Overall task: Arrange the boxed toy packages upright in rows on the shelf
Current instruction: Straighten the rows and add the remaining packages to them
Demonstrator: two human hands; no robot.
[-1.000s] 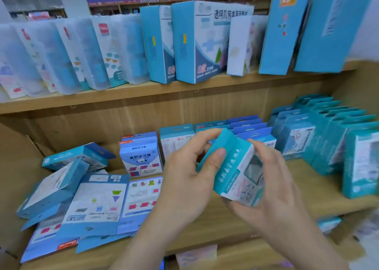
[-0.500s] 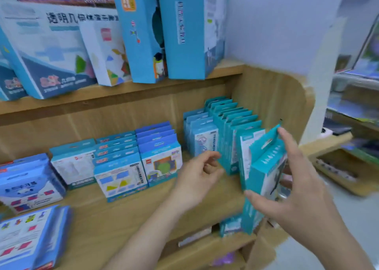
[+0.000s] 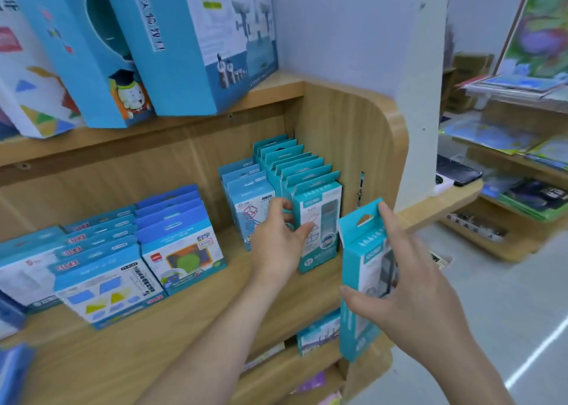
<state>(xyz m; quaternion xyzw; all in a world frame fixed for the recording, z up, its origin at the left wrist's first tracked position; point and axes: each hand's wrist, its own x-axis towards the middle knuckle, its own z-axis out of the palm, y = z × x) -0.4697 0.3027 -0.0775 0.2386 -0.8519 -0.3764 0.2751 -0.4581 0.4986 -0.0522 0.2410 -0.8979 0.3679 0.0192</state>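
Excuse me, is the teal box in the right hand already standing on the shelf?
No, the right hand holds the teal box in the air, in front of the teal row.

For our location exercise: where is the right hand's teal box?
Head view, right of centre: the right hand holds the teal box off the shelf front, right of the teal row's front box.

1. The right hand (image 3: 412,284) covers most of the window face of the teal box (image 3: 358,269) it holds, so the contents cannot be made out.
2. Fingertips of the left hand (image 3: 276,241) disappear behind the edge of the front box (image 3: 319,229) in the teal row. Whether they grip it or only touch it cannot be told.
3. The boxes behind it show only their hang tabs (image 3: 285,155).
4. The large boxes (image 3: 184,42) above are cut off by the top edge.
5. The side shelves (image 3: 522,146) at right are blurred.
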